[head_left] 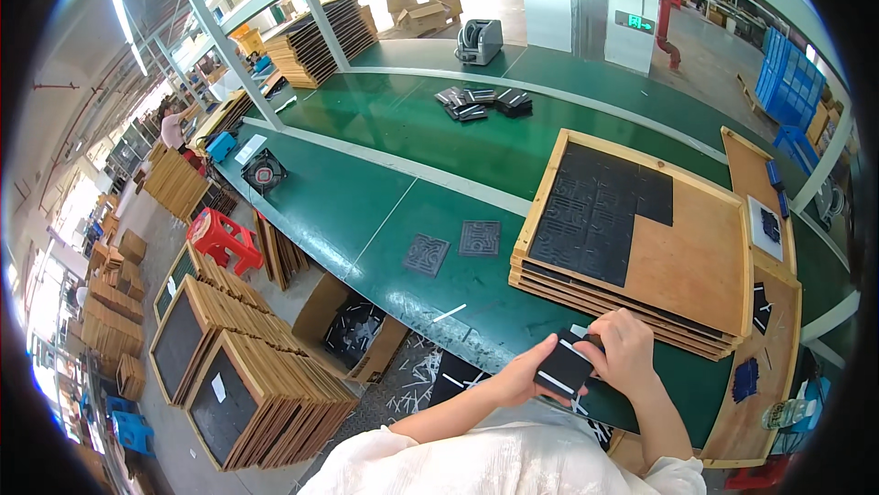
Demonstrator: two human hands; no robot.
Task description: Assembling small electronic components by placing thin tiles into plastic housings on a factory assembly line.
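Close to my body, over the near edge of the green table, my left hand [522, 381] grips a black square piece [562, 369] with white strips on its face. My right hand [628, 356] is closed on its far right corner, fingers bent and pressed together; what lies under those fingertips is hidden. Ahead and to the left, two dark square tiles with a raised pattern [427, 254] lie on the table. Right of them, a wooden-framed tray [696, 261] tops a stack of trays, its left part covered by similar black tiles [586, 211].
Loose black pieces [483, 101] are heaped beyond the pale rail. A tape dispenser [480, 43] stands at the back, a small fan [264, 173] at the far left. Below the table edge sit a cardboard box [389, 348], stacked framed boards [265, 403] and a red stool [222, 239].
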